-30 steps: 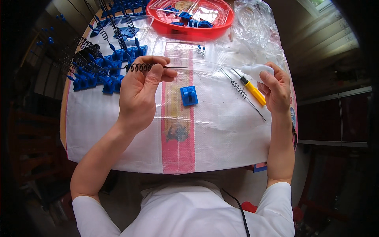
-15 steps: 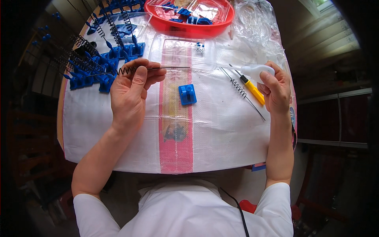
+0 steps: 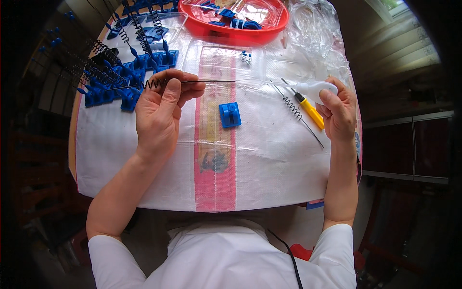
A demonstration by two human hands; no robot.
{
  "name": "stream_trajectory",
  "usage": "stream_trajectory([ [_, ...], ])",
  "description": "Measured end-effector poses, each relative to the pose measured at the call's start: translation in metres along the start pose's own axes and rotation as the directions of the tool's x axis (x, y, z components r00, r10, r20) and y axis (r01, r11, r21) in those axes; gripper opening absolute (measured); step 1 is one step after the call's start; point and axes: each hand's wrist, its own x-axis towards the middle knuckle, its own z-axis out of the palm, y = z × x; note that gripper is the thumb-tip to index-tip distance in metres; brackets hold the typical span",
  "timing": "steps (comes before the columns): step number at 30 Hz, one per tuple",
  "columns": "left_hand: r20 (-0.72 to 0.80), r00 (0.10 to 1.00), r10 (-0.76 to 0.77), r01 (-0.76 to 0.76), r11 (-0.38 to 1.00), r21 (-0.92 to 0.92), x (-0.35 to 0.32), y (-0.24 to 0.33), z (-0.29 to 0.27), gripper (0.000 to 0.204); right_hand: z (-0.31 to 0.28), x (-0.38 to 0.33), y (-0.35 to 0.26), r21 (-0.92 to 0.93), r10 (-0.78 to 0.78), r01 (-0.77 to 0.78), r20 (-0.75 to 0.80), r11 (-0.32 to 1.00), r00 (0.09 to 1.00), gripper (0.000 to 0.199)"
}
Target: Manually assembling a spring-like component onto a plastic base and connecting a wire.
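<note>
My left hand (image 3: pixel 161 103) is closed on a black spring wire (image 3: pixel 219 81), its coil by the fingers and its straight end pointing right. In my right hand (image 3: pixel 339 108) is a white squeeze bottle (image 3: pixel 312 91) lying sideways, its long thin clear nozzle reaching left toward the wire's tip. Whether nozzle and wire touch, I cannot tell. Below the gap between my hands, a blue plastic base (image 3: pixel 230 115) with a raised post lies on the white woven sheet. Beside my right hand are a yellow-handled screwdriver (image 3: pixel 311 111) and another black spring wire (image 3: pixel 294 109).
Blue bases with upright black springs (image 3: pixel 108 91) crowd the back left. A red basin (image 3: pixel 231 34) with blue parts stands at the back, next to crumpled clear plastic (image 3: pixel 315 33). Tiny blue and white pieces (image 3: pixel 246 58) sit on a clear plastic lid (image 3: pixel 192 58).
The nozzle tip has come close to the end of the wire. My hands have barely moved and keep their holds.
</note>
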Motion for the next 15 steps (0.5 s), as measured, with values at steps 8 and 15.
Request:
stream_trajectory([
  [8,0.001,1.000,-0.007,0.007,1.000,0.003,-0.0002,-0.0005,-0.0006,0.020,-0.0010,0.0000,0.0015,0.011,-0.017,0.017,0.012,1.000,1.000,0.013],
  [15,-0.003,1.000,-0.017,0.017,1.000,-0.007,0.0007,-0.0015,-0.0004,0.020,-0.0051,-0.0009,0.0019,0.019,-0.015,0.015,0.000,1.000,1.000,0.015],
])
